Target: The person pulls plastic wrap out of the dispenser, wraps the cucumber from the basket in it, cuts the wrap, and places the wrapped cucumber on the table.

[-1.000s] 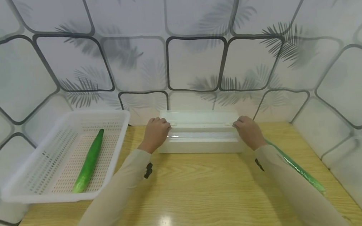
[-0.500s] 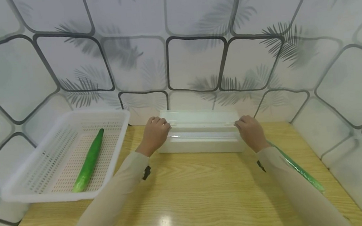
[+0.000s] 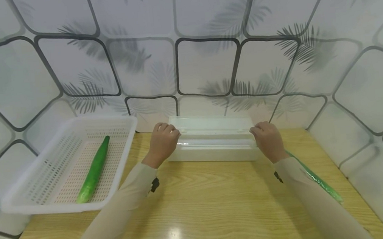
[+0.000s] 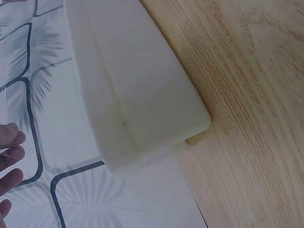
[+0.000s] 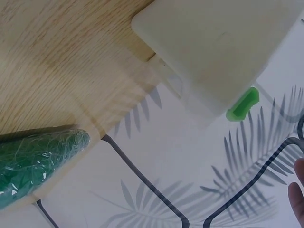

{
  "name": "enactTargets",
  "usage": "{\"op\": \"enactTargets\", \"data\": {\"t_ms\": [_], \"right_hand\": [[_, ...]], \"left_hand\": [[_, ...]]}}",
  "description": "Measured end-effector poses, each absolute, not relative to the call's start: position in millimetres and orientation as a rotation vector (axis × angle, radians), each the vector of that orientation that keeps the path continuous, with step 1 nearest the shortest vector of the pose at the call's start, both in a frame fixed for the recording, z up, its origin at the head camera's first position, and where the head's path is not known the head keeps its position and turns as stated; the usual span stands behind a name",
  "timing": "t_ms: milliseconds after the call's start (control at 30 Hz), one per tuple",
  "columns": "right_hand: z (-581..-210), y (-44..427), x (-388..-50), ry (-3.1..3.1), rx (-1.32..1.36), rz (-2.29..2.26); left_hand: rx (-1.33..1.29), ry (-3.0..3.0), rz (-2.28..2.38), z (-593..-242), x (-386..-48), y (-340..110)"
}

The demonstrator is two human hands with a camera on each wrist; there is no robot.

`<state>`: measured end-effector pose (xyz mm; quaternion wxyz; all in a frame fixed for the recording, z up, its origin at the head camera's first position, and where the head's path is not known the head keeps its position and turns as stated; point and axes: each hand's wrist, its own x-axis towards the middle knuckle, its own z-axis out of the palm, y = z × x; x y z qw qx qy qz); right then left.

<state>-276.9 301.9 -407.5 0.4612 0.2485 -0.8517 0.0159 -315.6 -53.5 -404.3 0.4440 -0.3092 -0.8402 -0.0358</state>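
A white cling film dispenser (image 3: 211, 155) stands at the back of the table, its pale lid (image 3: 212, 123) raised against the wall. At its left end my left hand (image 3: 162, 141) pinches clear cling film; a shiny sliver of it shows between the thumb and fingers (image 4: 10, 179) in the left wrist view. My right hand (image 3: 267, 140) is at the other end, fingertips pinched together at the film's edge by the lid. The film across the gap is barely visible. A green slider (image 5: 243, 104) sticks out from the dispenser's end in the right wrist view.
On the left is a white perforated basket (image 3: 133, 126) with a bare cucumber (image 3: 94, 171) in it. A film-wrapped cucumber (image 3: 318, 179) lies near the table's right edge, partly behind the right sleeve (image 3: 316, 199). A patterned wall (image 3: 207, 67) closes off the back and sides.
My right hand has shifted slightly to the right, and my left hand slightly left and up, so they stand a little farther apart. The dispenser and both cucumbers stay in place.
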Motion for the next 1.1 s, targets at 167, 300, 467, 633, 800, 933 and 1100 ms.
{"op": "enactTargets", "data": {"t_ms": [167, 300, 467, 633, 800, 933, 1100], "right_hand": [[-402.7, 301.0, -272.5, -2.107, 0.598, 0.046], [-398.8, 300.6, -270.1, -2.098, 0.600, 0.049], [-394.4, 300.0, -268.7, -2.066, 0.605, 0.068], [-389.3, 298.7, -264.6, -2.063, 0.598, 0.076], [-385.1, 298.0, -259.1, -2.081, 0.582, 0.073], [-382.0, 297.6, -256.4, -2.091, 0.563, 0.087], [-378.4, 298.0, -254.0, -2.081, 0.540, 0.101]], "left_hand": [[-0.755, -2.081, -0.101, -400.8, -312.1, -53.9], [-0.746, -2.094, -0.107, -396.9, -309.2, -54.3], [-0.736, -2.106, -0.118, -390.4, -303.5, -55.0], [-0.741, -2.105, -0.139, -385.5, -299.3, -55.8], [-0.750, -2.087, -0.175, -382.4, -297.2, -56.1], [-0.753, -2.056, -0.191, -379.3, -294.3, -56.7], [-0.745, -2.069, -0.216, -374.9, -290.0, -56.5]]}}
